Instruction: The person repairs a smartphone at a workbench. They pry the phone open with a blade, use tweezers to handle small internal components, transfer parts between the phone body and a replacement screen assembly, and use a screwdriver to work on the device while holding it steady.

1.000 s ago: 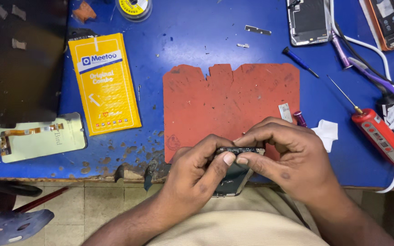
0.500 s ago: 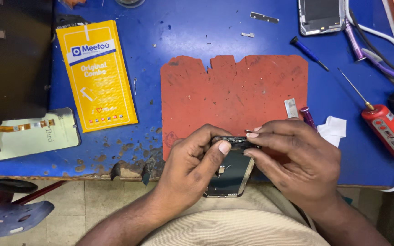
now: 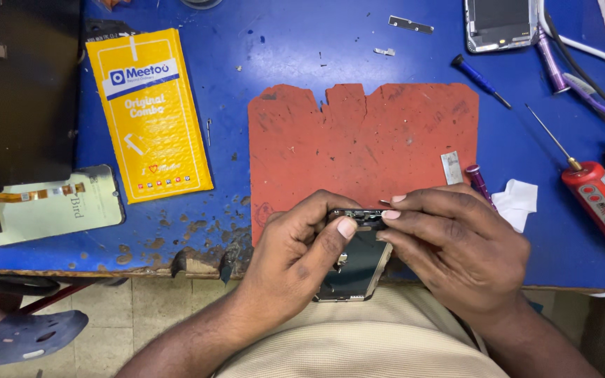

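Your view is evenly and brightly lit from overhead, with colours clear across the blue surface (image 3: 302, 49). Your hands (image 3: 386, 245) cast only soft, short shadows onto the red mat (image 3: 358, 140) beneath them. The yellow packet (image 3: 150, 115) left of the mat shows a mild sheen. Focus stays sharp; edges bend slightly.

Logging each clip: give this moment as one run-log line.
left hand: grips opened phone | right hand: fingers at phone's top edge | under: red mat, blue table
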The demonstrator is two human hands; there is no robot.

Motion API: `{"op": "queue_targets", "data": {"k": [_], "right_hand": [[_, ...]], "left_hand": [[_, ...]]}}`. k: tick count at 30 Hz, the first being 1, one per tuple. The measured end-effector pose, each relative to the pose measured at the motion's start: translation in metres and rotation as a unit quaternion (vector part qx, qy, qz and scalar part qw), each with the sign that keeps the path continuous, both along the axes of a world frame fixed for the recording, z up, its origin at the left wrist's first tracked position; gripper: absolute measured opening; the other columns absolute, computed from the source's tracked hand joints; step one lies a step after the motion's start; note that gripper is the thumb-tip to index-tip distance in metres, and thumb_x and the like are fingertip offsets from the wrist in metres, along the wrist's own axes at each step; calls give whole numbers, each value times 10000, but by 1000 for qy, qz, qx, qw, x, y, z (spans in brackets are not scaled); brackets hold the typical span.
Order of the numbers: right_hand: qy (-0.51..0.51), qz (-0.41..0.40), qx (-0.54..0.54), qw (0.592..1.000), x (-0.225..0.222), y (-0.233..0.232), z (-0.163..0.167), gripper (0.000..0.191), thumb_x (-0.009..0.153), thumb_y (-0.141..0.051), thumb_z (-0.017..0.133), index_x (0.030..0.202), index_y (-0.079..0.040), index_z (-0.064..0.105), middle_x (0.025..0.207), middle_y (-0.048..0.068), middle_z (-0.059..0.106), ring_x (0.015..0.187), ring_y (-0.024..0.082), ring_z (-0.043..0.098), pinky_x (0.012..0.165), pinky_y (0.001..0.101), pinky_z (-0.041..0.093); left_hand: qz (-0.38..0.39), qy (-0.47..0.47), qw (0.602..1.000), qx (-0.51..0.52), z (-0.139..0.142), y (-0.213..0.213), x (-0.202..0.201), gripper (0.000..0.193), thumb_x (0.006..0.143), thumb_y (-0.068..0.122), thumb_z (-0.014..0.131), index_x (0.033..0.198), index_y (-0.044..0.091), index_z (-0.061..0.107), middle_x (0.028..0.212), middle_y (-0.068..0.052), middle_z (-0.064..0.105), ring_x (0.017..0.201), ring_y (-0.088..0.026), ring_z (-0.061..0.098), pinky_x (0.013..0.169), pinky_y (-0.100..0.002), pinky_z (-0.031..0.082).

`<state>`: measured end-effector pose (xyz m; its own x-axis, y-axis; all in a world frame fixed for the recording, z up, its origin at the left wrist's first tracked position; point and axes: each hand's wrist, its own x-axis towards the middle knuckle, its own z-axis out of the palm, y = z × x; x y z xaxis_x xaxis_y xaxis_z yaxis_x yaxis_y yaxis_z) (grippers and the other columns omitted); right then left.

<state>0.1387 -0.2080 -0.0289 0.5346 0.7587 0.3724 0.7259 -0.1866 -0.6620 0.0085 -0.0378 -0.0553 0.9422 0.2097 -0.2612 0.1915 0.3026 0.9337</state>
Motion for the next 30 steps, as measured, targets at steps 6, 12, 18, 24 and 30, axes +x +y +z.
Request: {"op": "queue_targets", "data": {"k": [6,12,18,24,30], "right_hand": [[-27,19,2,999,4,0,1,311,804,-64,887,1056,-57,705,1039,88,707,940,226,722,779,343,585],[-70,41,-2,997,6,0,2,316,788,-70,900,1036,-44,706,1018,102,712,895,234,727,738,347,588],[-81,41,4,996,6,-1,1,317,789,-75,904,1032,-46,703,1009,110,716,883,236,732,730,348,599],[-75,38,7,996,6,-3,1,325,782,-88,905,1032,-42,702,1009,120,717,884,244,735,739,357,609],[-78,36,11,996,6,-5,-1,324,786,-85,904,1036,-33,705,1008,125,716,889,249,739,749,357,620]], "left_hand": [[-5,-12,999,31,0,2,-1,228,1085,168,539,1187,-5,646,877,8,661,819,-23,575,718,-221,506],[-12,-10,1000,4,0,2,-2,260,1086,187,520,1204,-9,643,927,0,690,854,-25,607,754,-222,530],[-15,-13,1000,-7,0,2,-4,270,1094,189,511,1220,-12,641,949,-4,696,869,-27,610,764,-224,531],[-19,-9,1000,8,1,2,-4,278,1091,191,505,1219,-12,645,943,-15,709,856,-30,622,757,-227,541],[-17,-24,1000,1,1,3,-4,276,1097,182,501,1218,-23,641,983,-27,722,906,-38,646,798,-233,557]]}}
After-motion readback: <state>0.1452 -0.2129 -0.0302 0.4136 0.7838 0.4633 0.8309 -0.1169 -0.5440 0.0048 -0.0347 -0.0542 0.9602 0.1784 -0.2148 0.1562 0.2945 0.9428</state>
